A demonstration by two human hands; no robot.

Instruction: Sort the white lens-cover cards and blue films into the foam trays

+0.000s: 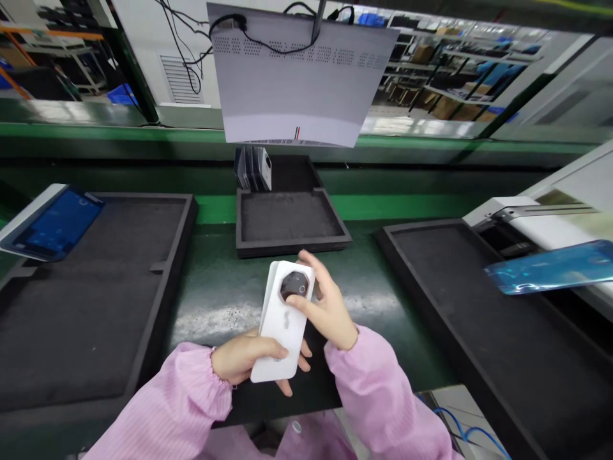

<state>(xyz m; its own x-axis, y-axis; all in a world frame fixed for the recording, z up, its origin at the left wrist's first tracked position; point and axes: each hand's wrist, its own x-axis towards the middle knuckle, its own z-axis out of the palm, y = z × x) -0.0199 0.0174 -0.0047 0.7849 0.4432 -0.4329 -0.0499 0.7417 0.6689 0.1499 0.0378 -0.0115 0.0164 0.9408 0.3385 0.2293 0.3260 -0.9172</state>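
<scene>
I hold a white phone back cover point(281, 332) with a dark round camera ring point(294, 285) upright over the green bench. A second white cover seems stacked just behind it. My left hand point(249, 359) grips its lower end, fingers wrapped round. My right hand point(323, 305) pinches the upper right edge beside the camera ring, thumb on the face. Both sleeves are pink.
A small black foam tray point(290, 239) lies just beyond, with several upright covers point(253, 169) at its far left corner. Large black foam trays flank me, left point(90, 306) and right point(502, 332). Blue film sheets lie at far left point(52, 223) and on a white machine, right point(550, 268). A grey panel point(297, 83) hangs overhead.
</scene>
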